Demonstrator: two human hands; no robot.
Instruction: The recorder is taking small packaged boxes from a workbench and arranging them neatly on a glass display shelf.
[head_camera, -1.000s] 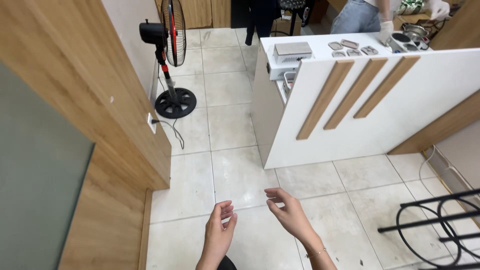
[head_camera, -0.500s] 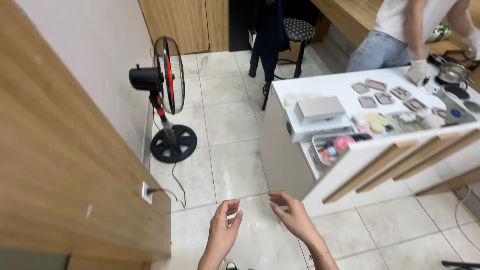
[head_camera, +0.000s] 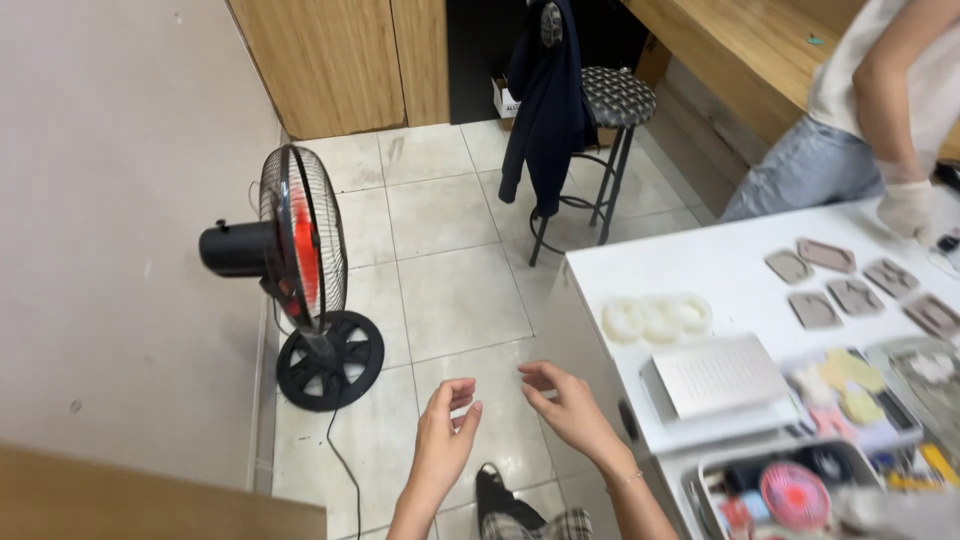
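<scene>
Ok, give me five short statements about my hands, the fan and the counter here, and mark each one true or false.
1. Both hands, the left hand and the right hand, are empty. True.
2. The standing fan lies tipped over on the floor. False: it stands upright on its round base beside the wall.
3. A dark jacket hangs over the stool. True.
4. The white counter is bare. False: grey moulded pieces, a white ring mould and trays lie on it.
5. Another person's gloved hand is at the far end of the counter. True.
</scene>
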